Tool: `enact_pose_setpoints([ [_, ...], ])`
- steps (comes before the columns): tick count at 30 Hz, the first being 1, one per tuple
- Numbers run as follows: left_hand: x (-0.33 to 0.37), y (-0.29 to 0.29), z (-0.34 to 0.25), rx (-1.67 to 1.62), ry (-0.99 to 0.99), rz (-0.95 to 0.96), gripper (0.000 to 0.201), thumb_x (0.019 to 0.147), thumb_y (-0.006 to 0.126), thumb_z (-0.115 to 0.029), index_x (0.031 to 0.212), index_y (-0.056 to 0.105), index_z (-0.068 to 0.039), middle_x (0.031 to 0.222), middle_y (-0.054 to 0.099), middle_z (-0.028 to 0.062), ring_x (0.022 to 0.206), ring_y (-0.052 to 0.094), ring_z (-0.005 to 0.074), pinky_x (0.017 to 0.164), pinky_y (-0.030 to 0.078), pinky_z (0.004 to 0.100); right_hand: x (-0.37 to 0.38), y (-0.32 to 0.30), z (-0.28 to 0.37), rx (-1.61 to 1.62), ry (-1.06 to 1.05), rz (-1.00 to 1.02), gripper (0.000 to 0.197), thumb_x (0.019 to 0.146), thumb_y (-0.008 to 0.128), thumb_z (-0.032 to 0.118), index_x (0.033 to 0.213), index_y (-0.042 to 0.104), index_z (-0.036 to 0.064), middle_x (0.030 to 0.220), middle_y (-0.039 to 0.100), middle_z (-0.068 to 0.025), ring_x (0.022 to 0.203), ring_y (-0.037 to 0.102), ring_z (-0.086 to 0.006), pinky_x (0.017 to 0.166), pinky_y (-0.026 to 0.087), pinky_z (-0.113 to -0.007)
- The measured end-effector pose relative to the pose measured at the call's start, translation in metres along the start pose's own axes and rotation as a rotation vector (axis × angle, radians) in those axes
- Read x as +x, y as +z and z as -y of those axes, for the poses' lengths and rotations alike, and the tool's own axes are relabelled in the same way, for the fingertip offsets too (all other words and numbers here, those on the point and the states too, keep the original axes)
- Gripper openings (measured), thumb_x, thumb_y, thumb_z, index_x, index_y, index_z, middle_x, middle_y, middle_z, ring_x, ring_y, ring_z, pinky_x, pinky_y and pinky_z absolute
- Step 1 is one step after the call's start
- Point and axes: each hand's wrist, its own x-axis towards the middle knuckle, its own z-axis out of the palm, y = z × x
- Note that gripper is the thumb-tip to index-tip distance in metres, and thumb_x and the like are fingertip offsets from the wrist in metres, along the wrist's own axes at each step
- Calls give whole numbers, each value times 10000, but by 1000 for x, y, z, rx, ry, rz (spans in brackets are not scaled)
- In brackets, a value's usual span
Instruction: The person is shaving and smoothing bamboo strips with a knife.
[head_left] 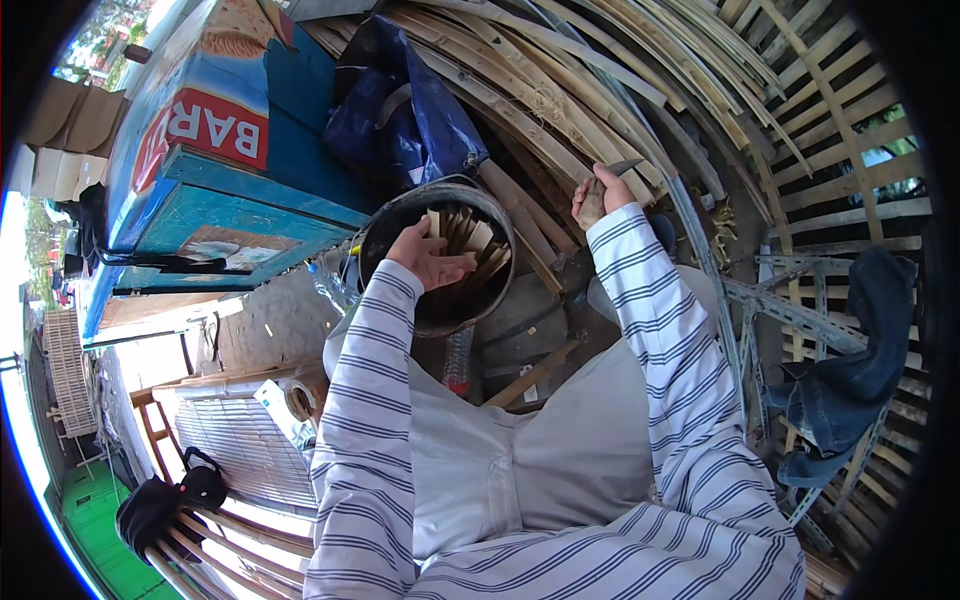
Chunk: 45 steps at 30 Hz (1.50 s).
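My left hand [432,258] reaches into the mouth of a dark round bucket [377,238]. Its fingers are stretched out and apart, next to several short split bamboo pieces [478,236] standing in the bucket. Nothing shows gripped in that hand. To the right of the bucket, my right hand [604,196] is closed round the handle of a knife. The knife's blade [627,165] points away to the right, above a pile of long bamboo strips [560,110].
A blue painted box [240,210] stands left of the bucket, with a crumpled blue plastic sheet [425,135] behind it. A clear plastic bottle [457,360] is between my legs. On the right, a metal frame [800,310] carries dark cloth [850,370] before a slatted wall [850,150].
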Motion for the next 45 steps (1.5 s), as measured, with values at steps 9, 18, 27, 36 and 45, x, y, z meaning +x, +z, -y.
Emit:
enact_pose_setpoints([
  [9, 145, 8, 57, 1182, 728, -685, 379, 836, 611, -175, 1196, 603, -57, 1139, 627, 191, 1082, 594, 309, 940, 457, 382, 19, 13, 13, -14, -110, -73, 338, 900, 543, 299, 667, 502, 58, 588, 533, -101, 537, 522, -251, 520, 447, -362],
  [18, 150, 23, 46, 641, 632, -333, 291, 821, 598, -131, 1102, 673, -140, 1152, 615, 107, 1071, 584, 308, 919, 463, 375, 20, 26, 30, -48, -95, 37, 317, 923, 505, 293, 715, 492, 54, 602, 539, -110, 511, 546, -268, 514, 484, -375],
  [27, 174, -24, 50, 862, 844, -587, 247, 831, 616, -212, 957, 695, -15, 888, 674, 183, 828, 671, 295, 775, 520, 372, 20, 40, 35, 35, -68, -57, 320, 920, 511, 283, 701, 488, 51, 596, 531, -102, 513, 535, -251, 514, 485, -362],
  [36, 14, 41, -22, 1242, 558, -112, 320, 813, 603, -43, 1113, 610, 68, 878, 701, 171, 721, 700, 238, 658, 557, 289, 17, 39, 29, 142, -76, -91, 339, 907, 524, 293, 680, 493, 43, 591, 535, -111, 521, 542, -266, 517, 492, -380],
  [45, -28, 45, -10, 1141, 885, -331, 231, 838, 659, -129, 922, 645, 85, 741, 684, 119, 580, 633, 144, 520, 479, 250, 22, 9, 28, 263, -72, -180, 238, 902, 520, 221, 765, 434, 46, 587, 509, -115, 496, 526, -269, 473, 473, -427],
])
